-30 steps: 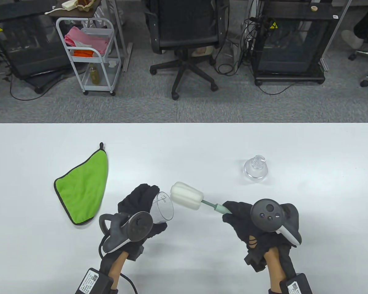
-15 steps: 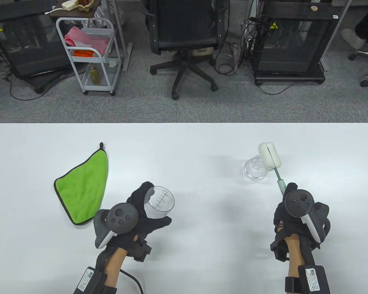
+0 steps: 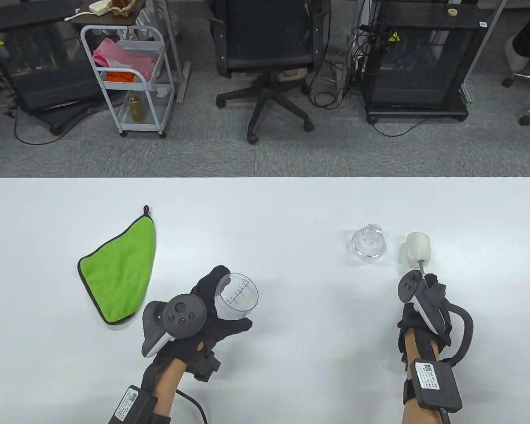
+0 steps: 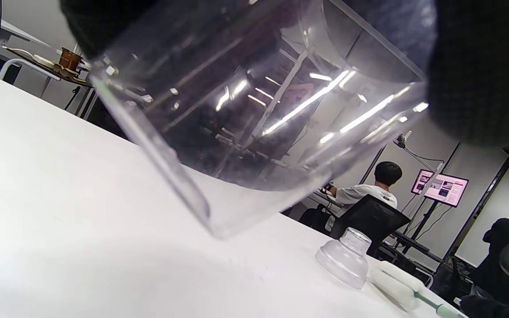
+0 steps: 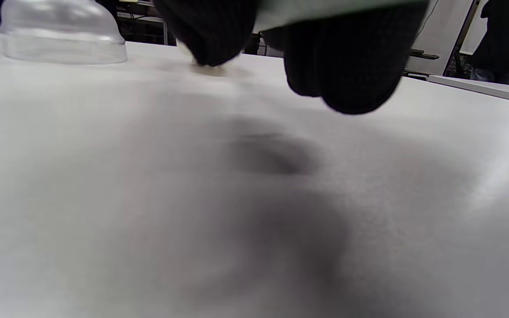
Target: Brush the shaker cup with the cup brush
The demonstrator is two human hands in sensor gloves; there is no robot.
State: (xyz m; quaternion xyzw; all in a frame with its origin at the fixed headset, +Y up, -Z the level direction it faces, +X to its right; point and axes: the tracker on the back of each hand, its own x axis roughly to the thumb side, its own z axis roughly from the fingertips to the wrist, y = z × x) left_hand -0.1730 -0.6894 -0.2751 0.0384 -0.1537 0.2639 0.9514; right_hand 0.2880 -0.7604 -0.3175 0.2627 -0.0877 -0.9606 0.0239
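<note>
Brush being set down beside the lid, cup in hand

Table view: left hand [image 3: 212, 318] grips the shaker cup [image 3: 236, 297] at lower centre; right hand [image 3: 424, 304] holds the cup brush [image 3: 417, 250] low over the desk [image 3: 265, 207], lower right. Wrist views: cup fills the frame; the lid [image 5: 60, 33] sits upper left. Next, probably releasing the brush.

Clear shaker cup [image 3: 236, 295] with printed measuring marks, white-headed cup brush [image 3: 417, 250], green black-edged cloth [image 3: 118, 267], white table [image 3: 291, 212].

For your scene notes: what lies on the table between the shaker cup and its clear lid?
Only bare table between shaker cup and lid, per the table view.
</note>
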